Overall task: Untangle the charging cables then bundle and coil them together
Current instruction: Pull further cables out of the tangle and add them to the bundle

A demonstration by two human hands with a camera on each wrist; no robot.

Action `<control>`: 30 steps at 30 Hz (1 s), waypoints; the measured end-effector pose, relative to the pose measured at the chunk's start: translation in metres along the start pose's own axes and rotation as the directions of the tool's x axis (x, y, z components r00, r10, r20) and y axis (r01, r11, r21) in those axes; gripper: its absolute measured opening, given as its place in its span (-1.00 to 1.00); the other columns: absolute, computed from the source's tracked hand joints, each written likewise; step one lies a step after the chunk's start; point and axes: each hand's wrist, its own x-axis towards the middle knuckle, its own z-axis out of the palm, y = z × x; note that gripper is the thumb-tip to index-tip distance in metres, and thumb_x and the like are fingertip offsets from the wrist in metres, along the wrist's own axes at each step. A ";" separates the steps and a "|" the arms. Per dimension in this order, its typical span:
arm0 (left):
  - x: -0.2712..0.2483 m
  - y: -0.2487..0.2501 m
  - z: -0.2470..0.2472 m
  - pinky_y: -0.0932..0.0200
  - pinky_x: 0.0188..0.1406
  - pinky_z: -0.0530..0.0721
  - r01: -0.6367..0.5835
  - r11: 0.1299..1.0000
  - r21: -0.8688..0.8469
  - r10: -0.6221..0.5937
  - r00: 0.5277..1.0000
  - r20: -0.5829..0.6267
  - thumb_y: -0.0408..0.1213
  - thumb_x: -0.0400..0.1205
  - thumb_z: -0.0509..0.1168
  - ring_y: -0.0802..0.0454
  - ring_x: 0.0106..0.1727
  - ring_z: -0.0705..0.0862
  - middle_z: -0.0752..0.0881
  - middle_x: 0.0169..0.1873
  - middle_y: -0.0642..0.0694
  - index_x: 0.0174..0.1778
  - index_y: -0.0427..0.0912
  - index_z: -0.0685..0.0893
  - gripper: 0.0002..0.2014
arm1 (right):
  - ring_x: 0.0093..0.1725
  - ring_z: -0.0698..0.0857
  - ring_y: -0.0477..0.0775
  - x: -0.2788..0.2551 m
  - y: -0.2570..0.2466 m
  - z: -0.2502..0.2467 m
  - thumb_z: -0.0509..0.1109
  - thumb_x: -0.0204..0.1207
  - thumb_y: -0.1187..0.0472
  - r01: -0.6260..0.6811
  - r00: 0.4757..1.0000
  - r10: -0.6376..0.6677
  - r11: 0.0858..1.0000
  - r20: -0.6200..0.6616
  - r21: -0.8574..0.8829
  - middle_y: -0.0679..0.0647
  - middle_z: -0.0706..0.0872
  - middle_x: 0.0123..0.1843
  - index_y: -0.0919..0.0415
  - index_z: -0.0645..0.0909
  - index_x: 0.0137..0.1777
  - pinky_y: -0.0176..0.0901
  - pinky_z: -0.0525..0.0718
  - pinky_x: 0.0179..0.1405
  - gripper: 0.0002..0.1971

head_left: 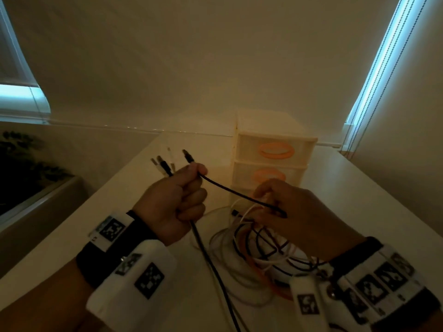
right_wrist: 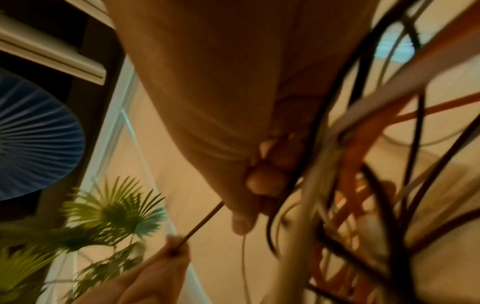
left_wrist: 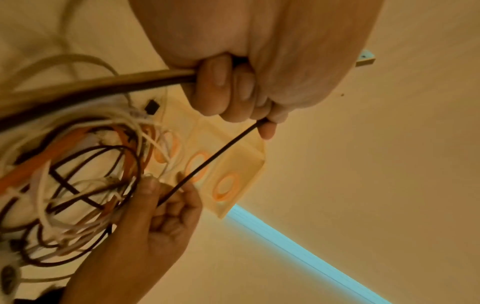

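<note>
My left hand is fisted round several cable ends; black and white plugs stick up out of it. A thin black cable runs from its thumb and forefinger across to my right hand. The right hand grips a hanging tangle of black, white and orange cables, with fingers curled round the strands. A thicker black cable drops from the left fist toward me.
A cream plastic drawer unit with orange handles stands on the white table just behind my hands. A dark plant sits off the table's left edge. Window blinds hang at the right.
</note>
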 end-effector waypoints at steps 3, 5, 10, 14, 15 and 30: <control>0.004 0.010 -0.007 0.34 -0.78 0.05 -0.039 0.999 -0.023 0.038 0.999 -0.015 -0.15 0.78 0.10 0.20 -0.69 0.13 0.17 -0.59 0.08 -0.16 -0.15 0.58 -0.73 | -0.22 0.73 -0.27 0.001 0.011 -0.013 0.58 0.47 0.02 0.013 1.000 -0.012 0.999 -0.015 0.037 -0.25 0.77 -0.23 -0.10 0.69 -0.10 -0.41 0.65 -0.24 -0.89; 0.004 0.013 -0.008 0.32 -0.80 0.06 -0.065 0.997 -0.052 0.064 0.998 -0.013 -0.14 0.77 0.11 0.20 -0.69 0.14 0.18 -0.60 0.08 -0.18 -0.14 0.58 -0.73 | -0.23 0.72 -0.28 0.002 0.014 -0.016 0.57 0.49 0.08 0.035 0.999 -0.035 0.999 -0.036 0.015 -0.28 0.75 -0.24 -0.06 0.72 -0.11 -0.49 0.60 -0.25 -0.93; 0.003 0.032 -0.011 0.34 -0.80 0.09 -0.177 0.975 -0.137 0.172 0.984 -0.049 -0.13 0.72 0.15 0.19 -0.68 0.14 0.16 -0.59 0.08 -0.23 -0.10 0.57 -0.76 | -0.20 0.77 -0.26 0.004 0.030 -0.024 0.56 0.50 0.16 0.033 0.993 -0.031 0.999 -0.113 0.022 -0.19 0.80 -0.24 0.01 0.77 -0.08 -0.46 0.68 -0.18 -0.95; 0.002 0.040 -0.015 0.35 -0.78 0.11 -0.225 0.959 -0.173 0.218 0.974 -0.058 -0.11 0.79 0.09 0.18 -0.66 0.15 0.17 -0.58 0.06 -0.25 -0.08 0.57 -0.68 | -0.19 0.76 -0.27 0.004 0.031 -0.023 0.53 0.54 0.20 0.043 0.993 -0.042 0.999 -0.112 0.006 -0.21 0.79 -0.23 -0.02 0.75 -0.06 -0.44 0.69 -0.17 -0.92; 0.001 0.037 -0.013 0.35 -0.77 0.12 -0.216 0.963 -0.164 0.211 0.976 -0.044 -0.11 0.79 0.10 0.18 -0.65 0.16 0.18 -0.58 0.07 -0.24 -0.08 0.57 -0.69 | -0.17 0.75 -0.28 0.003 0.030 -0.022 0.51 0.56 0.17 0.027 0.996 -0.027 1.000 -0.090 -0.002 -0.22 0.79 -0.20 -0.05 0.75 -0.03 -0.44 0.68 -0.16 -0.93; -0.007 -0.003 0.011 0.19 -0.50 0.33 -0.162 0.966 0.201 0.161 0.987 0.020 -0.21 0.78 0.13 0.05 -0.47 0.36 0.26 -0.49 -0.05 -0.15 -0.21 0.63 -0.73 | -0.38 0.59 -0.28 0.001 -0.019 0.022 0.27 0.72 0.05 0.237 0.947 -0.241 0.970 -0.211 -0.047 -0.34 0.58 -0.42 -0.06 0.71 -0.03 -0.38 0.48 -0.39 -0.82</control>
